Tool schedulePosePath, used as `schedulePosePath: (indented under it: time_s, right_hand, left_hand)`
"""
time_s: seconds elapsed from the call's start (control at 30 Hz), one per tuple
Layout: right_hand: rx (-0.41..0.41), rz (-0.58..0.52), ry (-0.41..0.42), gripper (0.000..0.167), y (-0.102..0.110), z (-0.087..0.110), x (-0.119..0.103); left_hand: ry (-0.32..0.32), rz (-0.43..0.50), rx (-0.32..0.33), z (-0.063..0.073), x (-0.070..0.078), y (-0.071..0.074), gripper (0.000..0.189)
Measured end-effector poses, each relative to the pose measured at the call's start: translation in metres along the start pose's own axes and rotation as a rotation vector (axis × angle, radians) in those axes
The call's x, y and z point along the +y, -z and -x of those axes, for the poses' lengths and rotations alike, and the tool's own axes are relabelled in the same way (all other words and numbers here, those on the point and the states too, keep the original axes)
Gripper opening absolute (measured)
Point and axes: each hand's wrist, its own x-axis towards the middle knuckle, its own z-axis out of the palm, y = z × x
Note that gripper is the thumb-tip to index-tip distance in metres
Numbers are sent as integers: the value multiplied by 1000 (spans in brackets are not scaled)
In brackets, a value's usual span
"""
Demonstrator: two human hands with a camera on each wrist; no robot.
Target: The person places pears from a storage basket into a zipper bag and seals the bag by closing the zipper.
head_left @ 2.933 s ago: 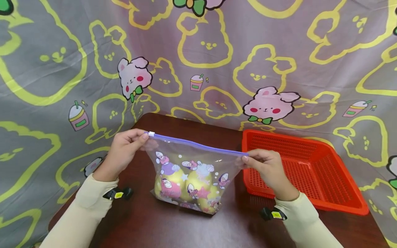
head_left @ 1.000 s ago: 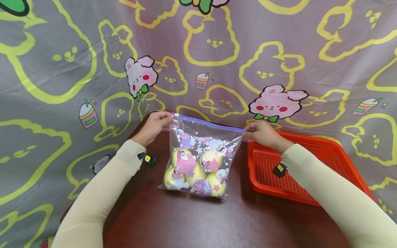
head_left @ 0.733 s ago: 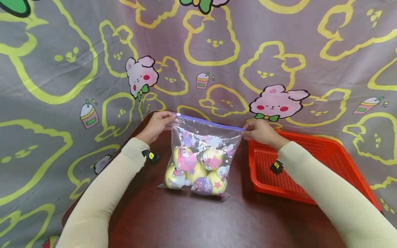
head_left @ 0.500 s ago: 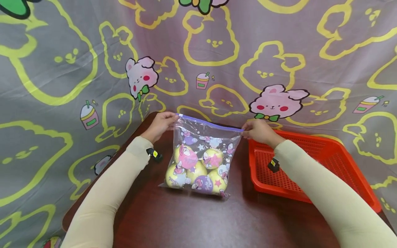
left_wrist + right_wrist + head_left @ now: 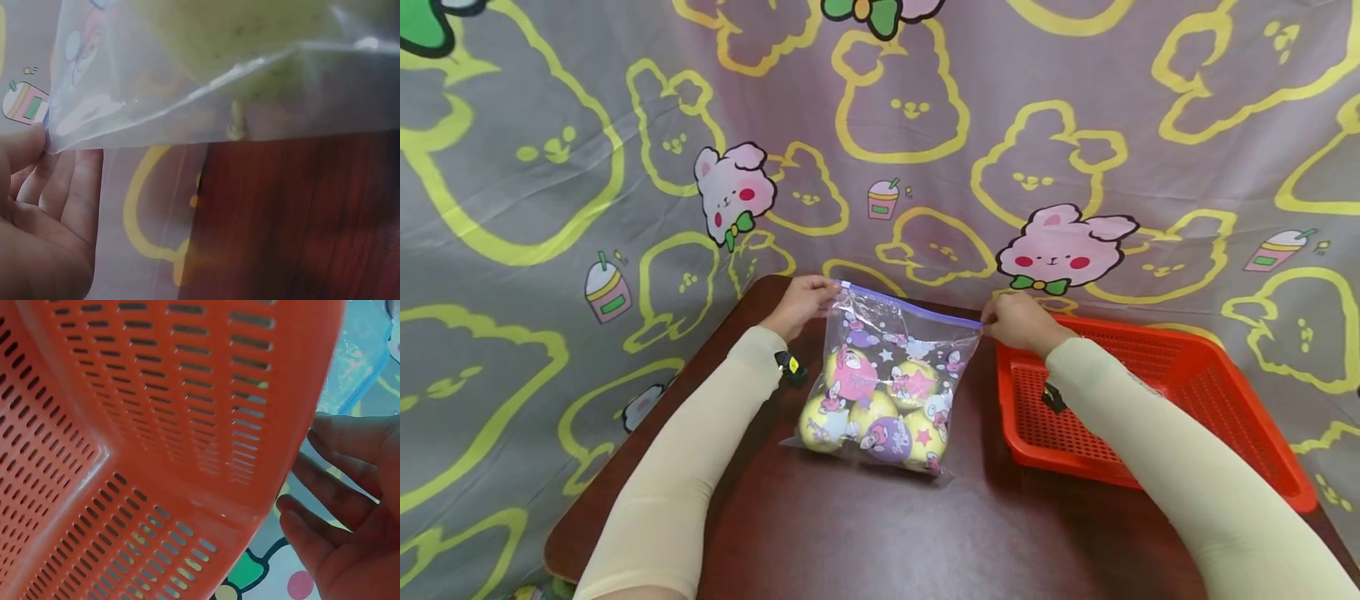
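Note:
A clear slider zip bag (image 5: pixel 886 340) with cartoon prints and a purple zip strip is spread between both hands above the dark wooden table. Several round yellow fruits (image 5: pixel 874 408) fill its lower part; a stem (image 5: pixel 236 120) and speckled skin show close up in the left wrist view. My left hand (image 5: pixel 805 303) pinches the top left corner, beside the white slider (image 5: pixel 846 285). At the top right corner, my right hand (image 5: pixel 1018 320) pinches the zip strip's end. In the right wrist view, the basket's wall hides part of this grip.
A red perforated plastic basket (image 5: pixel 1157 467) stands at the right, under the right forearm, with its left wall near the bag. Behind the dark table (image 5: pixel 880 542) hangs a grey cartoon-print cloth (image 5: pixel 917 242), which also covers the left side.
Since the oldest frame, both hands have moved the bag farther away, and its fruits have spread out in view. Lately the left hand has shifted slightly right; both grips persist.

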Motion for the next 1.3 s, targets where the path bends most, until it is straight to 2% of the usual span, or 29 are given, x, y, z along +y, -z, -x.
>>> schedulePosePath:
  time_s: [0.1, 0.2, 0.37, 0.57, 0.77, 0.93, 1.07, 1.17, 1.3]
  right_hand:
    - [-28, 52, 1, 8, -4, -5, 4]
    - [-68, 115, 12, 7, -7, -10, 6]
    - [-137, 154, -10, 6, -9, -18, 4]
    - [-182, 182, -67, 7, -11, -26, 4]
    - [-196, 208, -53, 10, -13, -30, 2]
    - [-208, 210, -49, 10, -15, -33, 4]
    - [-210, 217, -61, 10, -18, -37, 5]
    - [-215, 235, -67, 11, -20, -40, 6]
    - [-221, 243, -68, 15, -21, -42, 6]
  left_hand:
    - [14, -11, 2, -6, -5, -1, 17]
    - [20, -71, 11, -11, -12, -1, 17]
    - [41, -132, 30, -18, -26, 0, 17]
    - [76, -115, 65, -28, -39, 3, 15]
    - [89, -88, 47, -35, -46, 3, 15]
    - [113, -106, 67, -35, -50, 2, 16]
    - [137, -76, 73, -36, -56, 3, 15]
    - [136, -66, 68, -39, -59, 3, 14]
    - [116, -104, 68, -41, -59, 2, 15]
